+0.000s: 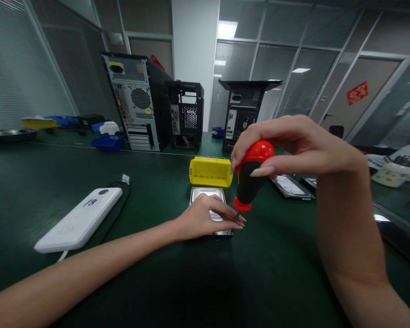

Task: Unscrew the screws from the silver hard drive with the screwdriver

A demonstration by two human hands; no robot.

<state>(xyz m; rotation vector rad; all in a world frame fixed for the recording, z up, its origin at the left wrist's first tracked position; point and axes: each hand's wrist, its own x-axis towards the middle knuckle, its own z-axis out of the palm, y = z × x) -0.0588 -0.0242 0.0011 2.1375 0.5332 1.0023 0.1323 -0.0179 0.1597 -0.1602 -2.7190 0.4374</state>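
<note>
A hard drive [207, 192] lies flat on the green table in front of me, partly covered by my left hand [210, 216]. The thumb and fingers of that hand close around the thin shaft of a screwdriver [251, 182], near its tip. My right hand [287, 146] grips the screwdriver's stubby red and black handle from above. The tool points down, slightly tilted, at the drive's near right corner. My left fingers hide the tip and any screw under it.
Just behind the drive stands a yellow bin [211, 172]. To the left lies a white power bank [80, 221] with a cable. More hard drives [291, 187] lie at right. Computer cases [140, 100] and a blue bin [108, 142] stand farther back; a dark phone-like slab [399, 241] is far right.
</note>
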